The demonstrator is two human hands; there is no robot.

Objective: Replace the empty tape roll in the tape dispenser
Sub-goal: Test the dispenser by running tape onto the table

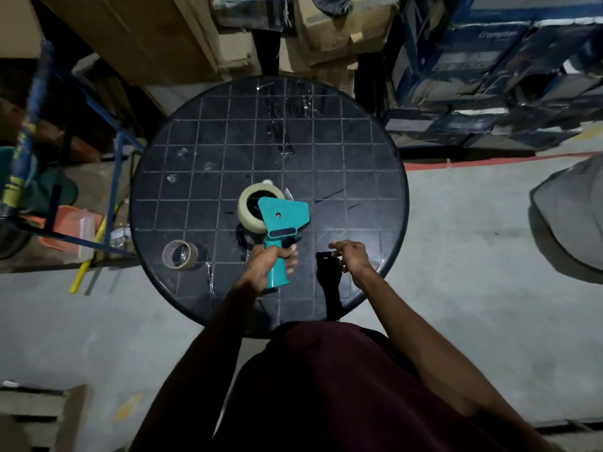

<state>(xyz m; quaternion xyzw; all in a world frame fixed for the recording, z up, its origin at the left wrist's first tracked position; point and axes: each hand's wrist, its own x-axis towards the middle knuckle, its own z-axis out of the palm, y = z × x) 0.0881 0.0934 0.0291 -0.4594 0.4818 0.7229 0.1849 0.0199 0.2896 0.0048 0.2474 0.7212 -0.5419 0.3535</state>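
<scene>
My left hand [267, 265] grips the handle of a teal tape dispenser [282, 220], held over the round black table [195, 151]. A full pale tape roll [251, 203] sits in the dispenser, partly hidden behind its teal side plate. An empty cardboard tape core [179, 255] lies on the table at the near left, apart from both hands. To the right of the dispenser handle, my right hand [350, 256] hovers with fingers loosely curled and holds nothing.
Cardboard boxes [326, 31] stand behind the table and blue cartons [489, 70] are stacked at the back right. A blue metal frame [98, 132] and an orange container [70, 230] are at the left. Bits of clear tape stick to the tabletop.
</scene>
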